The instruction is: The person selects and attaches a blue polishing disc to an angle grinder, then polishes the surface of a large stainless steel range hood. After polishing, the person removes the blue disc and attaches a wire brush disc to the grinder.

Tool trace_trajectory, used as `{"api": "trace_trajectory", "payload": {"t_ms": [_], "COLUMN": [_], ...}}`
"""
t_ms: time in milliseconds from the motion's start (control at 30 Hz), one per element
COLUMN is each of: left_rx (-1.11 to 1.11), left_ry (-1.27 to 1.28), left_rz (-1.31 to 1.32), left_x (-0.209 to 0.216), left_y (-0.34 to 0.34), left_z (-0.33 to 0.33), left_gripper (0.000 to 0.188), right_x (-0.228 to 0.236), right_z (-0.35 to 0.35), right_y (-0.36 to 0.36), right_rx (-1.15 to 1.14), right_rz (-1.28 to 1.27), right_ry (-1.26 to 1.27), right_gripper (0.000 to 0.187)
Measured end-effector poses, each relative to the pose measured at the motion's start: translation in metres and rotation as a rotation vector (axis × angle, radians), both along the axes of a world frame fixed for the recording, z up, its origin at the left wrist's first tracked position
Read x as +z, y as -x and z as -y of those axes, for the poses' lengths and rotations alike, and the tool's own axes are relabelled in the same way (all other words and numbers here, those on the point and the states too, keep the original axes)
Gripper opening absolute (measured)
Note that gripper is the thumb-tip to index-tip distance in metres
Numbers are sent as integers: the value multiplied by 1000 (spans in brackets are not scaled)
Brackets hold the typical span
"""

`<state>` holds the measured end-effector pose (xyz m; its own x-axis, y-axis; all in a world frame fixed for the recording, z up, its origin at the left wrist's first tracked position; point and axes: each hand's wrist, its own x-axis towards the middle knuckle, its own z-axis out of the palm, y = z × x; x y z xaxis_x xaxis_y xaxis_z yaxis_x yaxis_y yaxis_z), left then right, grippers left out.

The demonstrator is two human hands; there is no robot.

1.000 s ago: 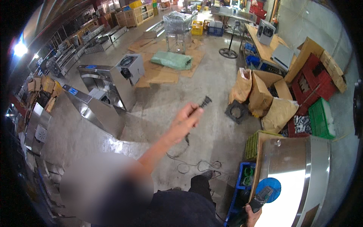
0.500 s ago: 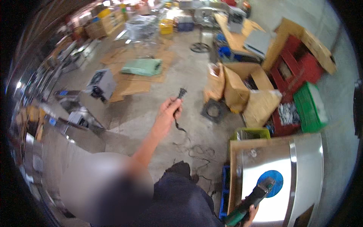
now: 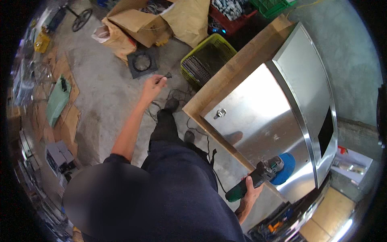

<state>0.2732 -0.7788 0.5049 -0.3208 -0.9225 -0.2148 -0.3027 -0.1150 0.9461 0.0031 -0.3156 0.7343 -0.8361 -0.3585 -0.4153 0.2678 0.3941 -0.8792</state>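
Stretched out over the floor, my left hand [image 3: 153, 87] is closed on a black power plug [image 3: 168, 75]. A dark cord lies loosely on the floor below it, near my feet. My right hand [image 3: 251, 192] grips the green and black body of an angle grinder [image 3: 262, 172]. The grinder carries a round blue disc [image 3: 285, 168], which is over the shiny metal panel [image 3: 252, 113]. Whether the disc touches the panel, I cannot tell. A small metal fitting [image 3: 220, 113] sits on the panel near its left edge.
The panel lies on a wooden-edged bench [image 3: 238, 66]. Behind it stand a yellow-green crate [image 3: 187, 60], an open cardboard box [image 3: 139, 24], a paper sack [image 3: 189, 22] and a red crate [image 3: 238, 22] of metal parts. A black square plate with a round hole [image 3: 135, 70] lies on the floor.
My view has swung right toward the bench, bringing more of the panel into sight. My left hand, still holding the plug, now appears near the yellow-green crate. The grinder remains in my right hand.
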Motion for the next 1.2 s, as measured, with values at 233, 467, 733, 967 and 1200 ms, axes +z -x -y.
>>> {"api": "trace_trajectory", "payload": {"t_ms": [233,467,733,967,1200], "left_rx": [-295,-422,-543,-525,-777], "left_ry": [-220,-307,-337,-240,-209], "left_rz": [210,234,237,293,319], "left_x": [-98,-125,-182,-221,-283], "left_y": [71,99,130,153,187], "left_z": [42,67,63,48,32], "left_gripper": [39,33,36,31,23], "right_x": [30,73,-36,-82,-119], "right_z": [-15,7,-25,-20,-53], "right_y": [-50,-92,-141,-196,-227], "right_rx": [-420,-708,-1019,-987,-562], "right_rz": [59,119,147,576,488], "right_ry": [-33,1091,-118,-305,-1180], "right_gripper": [56,70,40,41,29]}}
